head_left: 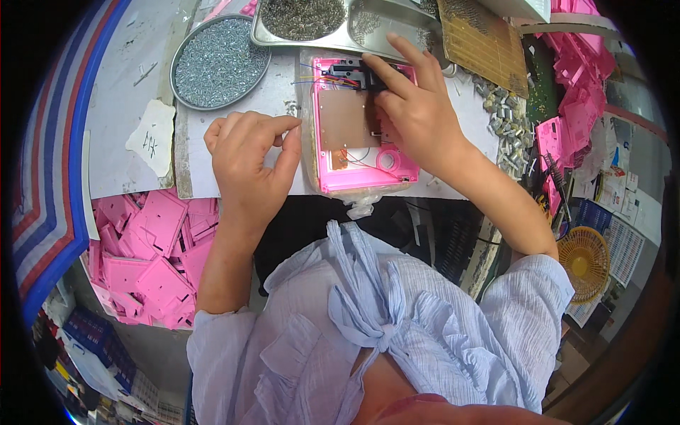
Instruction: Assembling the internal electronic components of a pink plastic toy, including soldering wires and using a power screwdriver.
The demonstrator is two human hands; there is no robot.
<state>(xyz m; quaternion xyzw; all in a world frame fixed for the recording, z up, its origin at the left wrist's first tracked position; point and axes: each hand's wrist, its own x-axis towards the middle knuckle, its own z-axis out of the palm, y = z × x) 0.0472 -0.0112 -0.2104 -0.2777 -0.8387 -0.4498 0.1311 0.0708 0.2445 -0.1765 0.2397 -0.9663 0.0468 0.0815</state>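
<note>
A pink plastic housing point(365, 177) lies open on the white work surface, with a brown circuit board point(341, 120), thin coloured wires and a small black part point(352, 71) at its far end. My right hand point(414, 106) rests on the housing's right side, fingers pressing on the black part. My left hand point(251, 152) hovers just left of the housing, thumb and forefinger pinched together; whatever sits between them is too small to make out.
A round metal pan of screws point(219, 64) stands at the far left, a metal tray of small parts point(333, 25) behind the housing. Pink covers fill a bin point(152, 258) at lower left and pile up point(577, 64) at far right. Small metal parts point(506, 120) lie at the right.
</note>
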